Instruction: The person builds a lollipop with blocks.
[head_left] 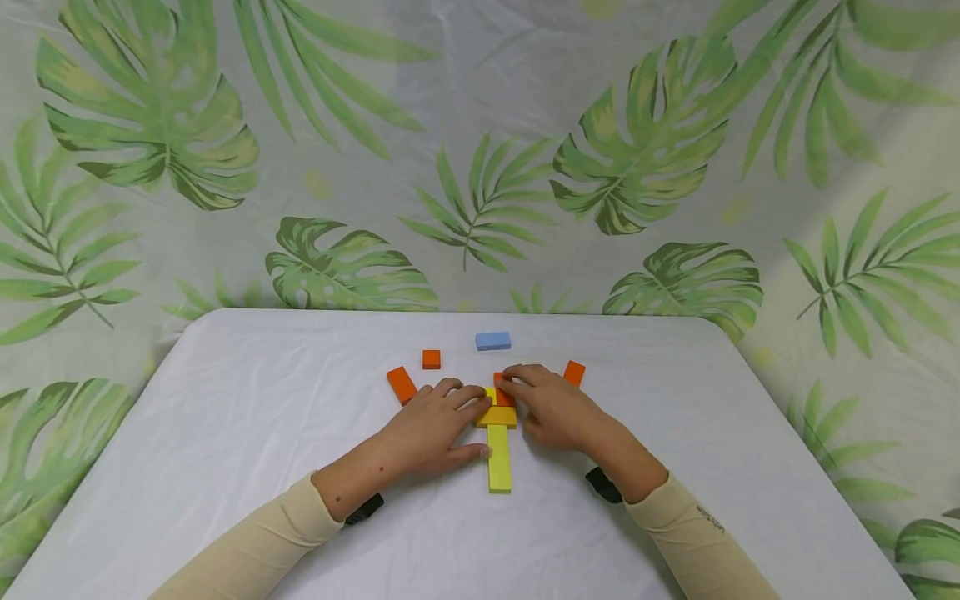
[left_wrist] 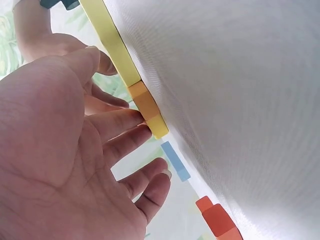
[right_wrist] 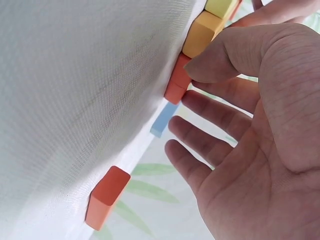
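Note:
In the head view, a lime-yellow block [head_left: 499, 467] lies lengthwise toward the person, with an orange-yellow block [head_left: 496, 417] across its far end. Beyond that, a yellow block [head_left: 491, 397] and a red block [head_left: 505, 394] stand side by side. My left hand [head_left: 435, 425] touches the yellow block with its fingertips, its thumb near the lime-yellow block. My right hand [head_left: 562, 408] pinches the red block between thumb and index finger. In the right wrist view, the thumb overlaps the red block [right_wrist: 176, 87] and the other fingers spread loosely. The left fingers [left_wrist: 127, 120] are extended.
A blue block [head_left: 492, 341] lies at the back. On the left are a small orange-red block [head_left: 431, 359] and a longer one [head_left: 402, 385]; another orange-red block [head_left: 574, 372] is partly behind the right hand. White cloth covers the table [head_left: 225, 467]; a leaf-patterned curtain [head_left: 480, 167] hangs behind.

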